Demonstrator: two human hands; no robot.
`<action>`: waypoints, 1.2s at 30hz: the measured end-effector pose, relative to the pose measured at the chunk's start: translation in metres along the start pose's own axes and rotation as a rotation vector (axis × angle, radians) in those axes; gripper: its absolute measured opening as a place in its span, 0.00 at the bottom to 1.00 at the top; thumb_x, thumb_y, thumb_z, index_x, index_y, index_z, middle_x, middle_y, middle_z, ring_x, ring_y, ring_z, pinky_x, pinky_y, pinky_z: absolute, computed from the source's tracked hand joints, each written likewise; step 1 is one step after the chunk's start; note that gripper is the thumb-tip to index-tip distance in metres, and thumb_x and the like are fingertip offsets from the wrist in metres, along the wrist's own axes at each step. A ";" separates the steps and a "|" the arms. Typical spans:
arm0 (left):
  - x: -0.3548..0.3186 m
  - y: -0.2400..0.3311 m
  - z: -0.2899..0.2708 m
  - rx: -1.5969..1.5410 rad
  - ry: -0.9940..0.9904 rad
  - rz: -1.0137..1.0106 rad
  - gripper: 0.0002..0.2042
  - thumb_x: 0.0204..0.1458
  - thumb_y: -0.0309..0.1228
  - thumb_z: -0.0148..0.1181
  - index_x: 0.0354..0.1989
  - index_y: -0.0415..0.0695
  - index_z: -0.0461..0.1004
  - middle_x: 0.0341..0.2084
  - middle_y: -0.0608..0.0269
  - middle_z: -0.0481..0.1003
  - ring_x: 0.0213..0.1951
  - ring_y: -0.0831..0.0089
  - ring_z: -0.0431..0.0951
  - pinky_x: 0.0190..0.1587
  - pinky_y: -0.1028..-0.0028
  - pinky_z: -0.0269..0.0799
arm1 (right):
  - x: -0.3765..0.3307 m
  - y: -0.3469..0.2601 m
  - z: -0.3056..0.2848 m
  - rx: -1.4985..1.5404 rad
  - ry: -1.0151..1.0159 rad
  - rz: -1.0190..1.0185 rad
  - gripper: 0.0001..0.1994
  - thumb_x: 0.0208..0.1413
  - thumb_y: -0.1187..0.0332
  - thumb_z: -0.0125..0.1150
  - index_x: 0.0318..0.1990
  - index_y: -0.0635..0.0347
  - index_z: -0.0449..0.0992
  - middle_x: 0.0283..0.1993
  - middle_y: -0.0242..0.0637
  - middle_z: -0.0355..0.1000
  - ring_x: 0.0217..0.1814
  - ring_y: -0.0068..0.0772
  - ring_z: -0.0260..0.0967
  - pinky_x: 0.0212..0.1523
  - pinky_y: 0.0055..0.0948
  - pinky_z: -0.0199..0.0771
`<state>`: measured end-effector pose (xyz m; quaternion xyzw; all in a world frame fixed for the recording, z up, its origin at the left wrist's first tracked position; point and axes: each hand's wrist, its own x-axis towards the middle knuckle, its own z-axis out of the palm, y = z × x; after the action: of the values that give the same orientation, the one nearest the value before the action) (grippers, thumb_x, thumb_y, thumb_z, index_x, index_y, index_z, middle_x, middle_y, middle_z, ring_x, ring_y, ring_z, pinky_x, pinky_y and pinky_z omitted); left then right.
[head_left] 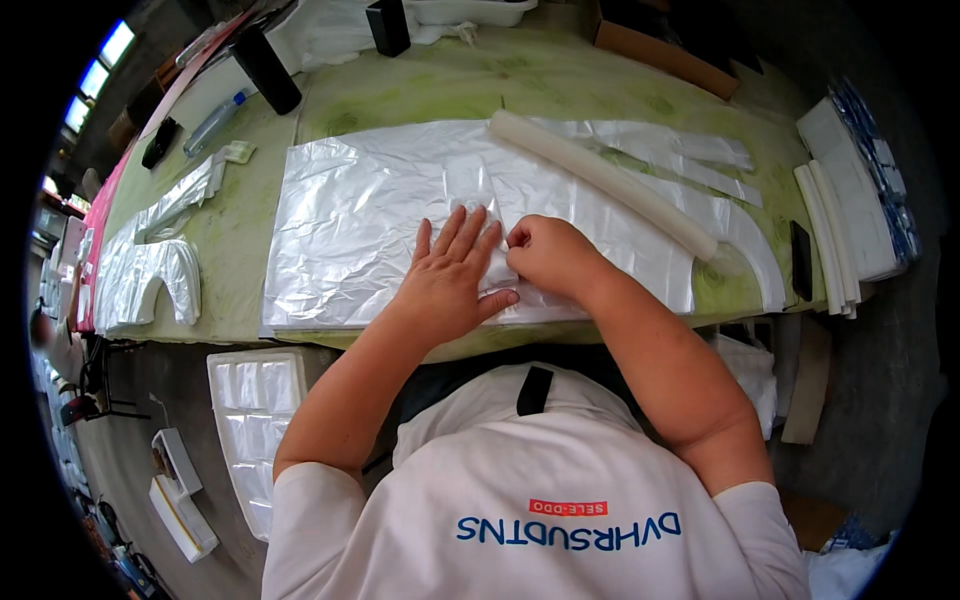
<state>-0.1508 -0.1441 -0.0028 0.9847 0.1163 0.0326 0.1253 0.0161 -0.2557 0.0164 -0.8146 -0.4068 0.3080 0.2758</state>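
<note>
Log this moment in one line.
Left hand: flat on plastic | right hand: curled at plastic, grip unclear | roll: lying diagonally on plastic, beyond right hand

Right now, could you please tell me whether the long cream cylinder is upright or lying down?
Lying down: the long cream cylinder stretches diagonally across the spread plastic sheeting, beyond the right hand.
</note>
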 end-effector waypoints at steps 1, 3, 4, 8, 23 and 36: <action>0.002 -0.001 0.000 0.009 0.008 0.004 0.44 0.56 0.60 0.58 0.74 0.44 0.54 0.76 0.50 0.48 0.78 0.52 0.41 0.75 0.44 0.33 | -0.003 0.004 0.006 0.022 0.075 -0.023 0.16 0.49 0.66 0.61 0.45 0.64 0.78 0.35 0.44 0.80 0.39 0.41 0.79 0.44 0.36 0.77; 0.003 -0.003 0.000 0.023 0.020 0.016 0.45 0.55 0.62 0.57 0.74 0.43 0.56 0.75 0.48 0.50 0.77 0.51 0.43 0.74 0.42 0.34 | -0.008 0.006 0.011 0.042 0.140 -0.043 0.18 0.50 0.67 0.63 0.48 0.64 0.75 0.34 0.43 0.80 0.37 0.38 0.79 0.43 0.35 0.76; 0.003 -0.002 0.000 0.027 0.018 0.016 0.45 0.55 0.62 0.57 0.73 0.43 0.56 0.75 0.48 0.50 0.77 0.51 0.43 0.74 0.42 0.34 | -0.010 0.005 0.011 0.039 0.130 -0.040 0.19 0.50 0.67 0.63 0.50 0.64 0.74 0.35 0.43 0.80 0.38 0.38 0.79 0.43 0.34 0.76; -0.009 0.004 -0.007 0.012 0.023 0.001 0.45 0.53 0.60 0.61 0.72 0.42 0.58 0.75 0.49 0.52 0.76 0.51 0.46 0.74 0.41 0.36 | -0.031 -0.002 0.006 0.133 0.034 -0.036 0.18 0.51 0.70 0.64 0.49 0.64 0.72 0.36 0.42 0.79 0.39 0.36 0.78 0.43 0.32 0.76; -0.040 0.016 -0.006 -0.443 0.249 -0.025 0.33 0.46 0.22 0.66 0.66 0.44 0.68 0.45 0.55 0.77 0.51 0.52 0.77 0.58 0.59 0.70 | -0.063 0.025 -0.004 -0.178 0.176 -0.724 0.17 0.48 0.71 0.68 0.48 0.56 0.77 0.46 0.42 0.72 0.52 0.47 0.68 0.56 0.42 0.69; -0.041 0.012 0.008 -0.261 0.443 -0.271 0.35 0.53 0.29 0.65 0.70 0.39 0.59 0.46 0.56 0.76 0.50 0.56 0.74 0.60 0.56 0.62 | -0.027 0.012 0.019 -0.365 0.200 -0.446 0.12 0.54 0.63 0.55 0.28 0.61 0.80 0.35 0.41 0.76 0.43 0.49 0.71 0.47 0.47 0.73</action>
<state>-0.1877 -0.1671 -0.0091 0.9047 0.2659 0.2447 0.2257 -0.0045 -0.2803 0.0035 -0.7674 -0.5952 0.0799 0.2246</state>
